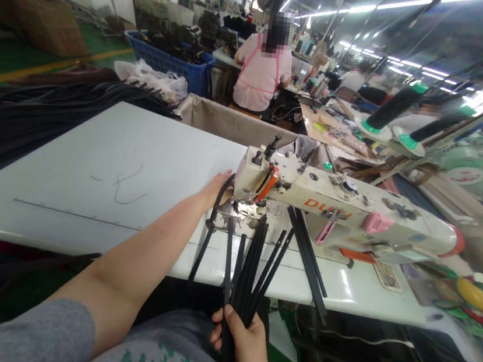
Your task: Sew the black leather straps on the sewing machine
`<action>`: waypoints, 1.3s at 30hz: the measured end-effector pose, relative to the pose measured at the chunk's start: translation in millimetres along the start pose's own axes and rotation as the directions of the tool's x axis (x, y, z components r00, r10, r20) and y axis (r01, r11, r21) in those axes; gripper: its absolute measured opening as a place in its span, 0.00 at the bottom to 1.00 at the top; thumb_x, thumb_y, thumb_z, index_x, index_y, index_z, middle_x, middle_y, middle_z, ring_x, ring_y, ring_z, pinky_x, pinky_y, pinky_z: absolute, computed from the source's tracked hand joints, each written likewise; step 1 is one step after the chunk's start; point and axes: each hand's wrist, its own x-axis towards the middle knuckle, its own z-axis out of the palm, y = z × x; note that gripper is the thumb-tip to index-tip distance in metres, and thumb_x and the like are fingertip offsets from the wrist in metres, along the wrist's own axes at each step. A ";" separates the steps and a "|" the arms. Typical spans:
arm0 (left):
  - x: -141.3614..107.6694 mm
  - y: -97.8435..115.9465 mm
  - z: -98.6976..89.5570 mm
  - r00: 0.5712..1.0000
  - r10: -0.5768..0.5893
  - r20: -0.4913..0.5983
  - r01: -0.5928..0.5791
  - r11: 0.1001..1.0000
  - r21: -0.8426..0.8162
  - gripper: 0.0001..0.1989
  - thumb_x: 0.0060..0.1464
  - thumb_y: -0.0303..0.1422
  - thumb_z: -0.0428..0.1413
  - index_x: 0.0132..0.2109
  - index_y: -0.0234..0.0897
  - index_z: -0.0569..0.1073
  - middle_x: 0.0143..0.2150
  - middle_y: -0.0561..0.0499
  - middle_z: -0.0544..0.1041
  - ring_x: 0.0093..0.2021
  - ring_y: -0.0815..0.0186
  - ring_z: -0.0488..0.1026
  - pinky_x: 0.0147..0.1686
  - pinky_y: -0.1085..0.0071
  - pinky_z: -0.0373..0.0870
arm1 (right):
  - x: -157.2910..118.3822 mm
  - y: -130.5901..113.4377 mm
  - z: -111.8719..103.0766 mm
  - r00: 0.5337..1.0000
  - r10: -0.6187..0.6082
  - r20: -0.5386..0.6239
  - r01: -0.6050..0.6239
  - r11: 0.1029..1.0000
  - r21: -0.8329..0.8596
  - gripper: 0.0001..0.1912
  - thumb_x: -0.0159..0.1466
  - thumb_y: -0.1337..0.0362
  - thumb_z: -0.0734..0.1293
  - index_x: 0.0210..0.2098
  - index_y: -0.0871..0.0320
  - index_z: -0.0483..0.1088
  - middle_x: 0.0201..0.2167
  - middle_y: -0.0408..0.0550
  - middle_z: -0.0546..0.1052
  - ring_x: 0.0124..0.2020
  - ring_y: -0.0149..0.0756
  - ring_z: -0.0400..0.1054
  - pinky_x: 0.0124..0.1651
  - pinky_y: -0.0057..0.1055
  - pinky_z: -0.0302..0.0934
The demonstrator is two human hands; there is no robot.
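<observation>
A bundle of thin black straps point(250, 270) fans out over the table's front edge, and my right hand point(240, 336) is closed round its lower part. The sewing machine point(303, 182) stands on the white table point(93, 168), its needle area lit. My left hand point(221, 189) reaches behind the left end of the machine head; its fingers are mostly hidden there. A curved black strap point(204, 247) runs from beside that hand down over the table edge. One strap of the bundle reaches up to the needle plate.
More black straps point(308, 260) lie right of the needle area. A large heap of black strips point(33, 120) covers the table's far left. Beyond are a blue basket point(168, 63), a seated person point(263, 72) and thread cones point(393, 108).
</observation>
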 end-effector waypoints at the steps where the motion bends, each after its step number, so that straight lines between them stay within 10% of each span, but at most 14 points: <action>1: -1.3 0.5 -1.1 1.000 -0.022 0.001 0.022 1.000 -0.004 0.21 0.57 0.29 0.55 0.57 0.40 0.79 0.68 0.41 0.74 0.71 0.41 0.65 0.71 0.35 0.55 | 2.8 2.6 0.3 1.000 -0.019 -0.004 0.019 0.999 -0.027 0.31 0.47 0.38 0.82 0.24 0.61 0.76 0.18 0.49 0.78 0.15 0.32 0.69 0.20 0.28 0.65; 16: -10.1 14.9 -5.8 0.990 -0.137 0.032 0.139 0.989 -0.050 0.17 0.59 0.34 0.57 0.54 0.41 0.80 0.69 0.45 0.73 0.73 0.46 0.63 0.77 0.44 0.40 | 6.5 -23.4 23.0 0.997 -0.063 -0.052 0.057 0.992 -0.110 0.28 0.54 0.42 0.81 0.32 0.63 0.77 0.23 0.52 0.82 0.19 0.33 0.74 0.24 0.27 0.69; 26: -10.8 15.5 4.0 0.978 -0.127 -0.164 0.116 0.990 -0.077 0.19 0.62 0.31 0.56 0.59 0.38 0.76 0.60 0.43 0.80 0.64 0.46 0.72 0.74 0.42 0.52 | 4.7 -23.9 38.3 0.985 -0.084 -0.153 0.086 0.996 0.007 0.28 0.51 0.43 0.83 0.33 0.61 0.76 0.25 0.52 0.83 0.21 0.39 0.77 0.24 0.30 0.72; 39: -9.7 20.0 -1.5 0.983 -0.146 -0.112 0.139 0.988 -0.071 0.17 0.58 0.26 0.54 0.52 0.38 0.79 0.60 0.44 0.80 0.64 0.46 0.72 0.73 0.43 0.54 | 9.2 -22.0 39.9 0.982 -0.085 -0.170 0.086 0.996 -0.001 0.32 0.47 0.40 0.83 0.32 0.62 0.76 0.25 0.53 0.83 0.22 0.39 0.77 0.25 0.31 0.73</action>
